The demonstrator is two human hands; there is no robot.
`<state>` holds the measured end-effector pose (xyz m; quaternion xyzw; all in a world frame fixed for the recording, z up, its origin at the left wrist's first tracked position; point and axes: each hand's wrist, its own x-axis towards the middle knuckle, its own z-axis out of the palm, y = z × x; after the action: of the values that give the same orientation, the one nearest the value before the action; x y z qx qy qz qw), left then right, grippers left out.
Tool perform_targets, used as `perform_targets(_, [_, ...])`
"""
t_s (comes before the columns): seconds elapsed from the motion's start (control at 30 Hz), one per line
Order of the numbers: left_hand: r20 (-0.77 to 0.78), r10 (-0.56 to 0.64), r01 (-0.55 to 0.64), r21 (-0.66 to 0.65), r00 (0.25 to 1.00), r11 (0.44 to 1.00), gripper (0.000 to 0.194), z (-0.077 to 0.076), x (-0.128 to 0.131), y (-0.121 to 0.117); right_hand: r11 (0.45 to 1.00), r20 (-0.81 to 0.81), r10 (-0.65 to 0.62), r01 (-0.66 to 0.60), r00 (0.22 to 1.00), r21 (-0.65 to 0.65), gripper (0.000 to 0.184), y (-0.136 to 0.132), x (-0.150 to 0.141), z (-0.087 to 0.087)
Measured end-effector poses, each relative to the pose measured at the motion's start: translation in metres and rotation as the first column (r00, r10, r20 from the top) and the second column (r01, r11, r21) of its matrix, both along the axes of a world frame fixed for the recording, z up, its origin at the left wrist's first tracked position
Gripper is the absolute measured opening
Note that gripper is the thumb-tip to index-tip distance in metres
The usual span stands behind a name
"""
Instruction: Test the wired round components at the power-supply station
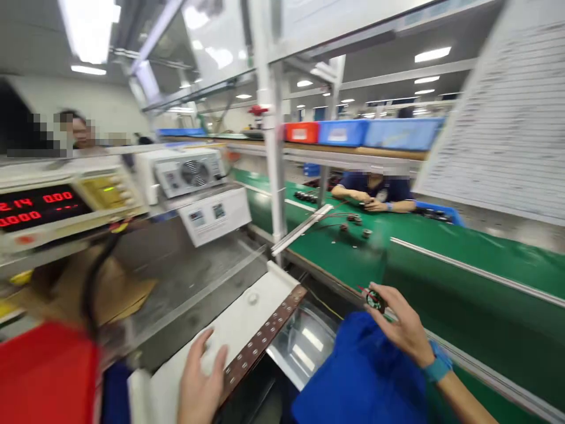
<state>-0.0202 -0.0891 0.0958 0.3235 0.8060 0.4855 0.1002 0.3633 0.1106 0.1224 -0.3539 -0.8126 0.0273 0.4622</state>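
Between the thumb and fingers of my right hand (399, 324) is a small round part with a green circuit board (374, 298) and a red wire. That hand is over the near side of the green work surface (335, 259) and has a blue band at its wrist. My left hand (200, 377) holds nothing, its thumb and fingers apart, above a long white board (233, 318). Along the edge of this board runs a brown strip with rows of round metal dots (260, 341). A small pale round item (253, 298) lies on the white board.
A power supply with red digits (44, 206) and a fan-fronted box (189, 174) stand left. Blue cloth (362, 377) fills the lower middle. A white post (271, 147) rises centrally. Several small round parts (353, 219) lie before a co-worker (375, 191). A red bin (48, 371) sits lower left.
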Motion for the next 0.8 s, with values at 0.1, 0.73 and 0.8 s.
perform_targets(0.1, [-0.261,-0.093,0.134,0.147,0.961,0.98,0.057,0.027,0.015,-0.007,0.911,0.083,0.412,-0.413,0.907,0.002,0.043,-0.033,-0.097,0.017])
perform_targets(0.73, [0.816,-0.147,0.049,0.145,0.558,0.988,0.059,-0.053,-0.011,-0.162,0.763,0.523,0.633,-0.348,0.571,-0.544,0.041,-0.075,-0.429,-0.115])
perform_targets(0.8, [0.867,-0.205,0.078,0.19,0.454,0.979,0.061,-0.071,0.002,-0.157,0.785,0.568,0.611,-0.328,0.552,-0.525,0.046,-0.077,-0.431,-0.121])
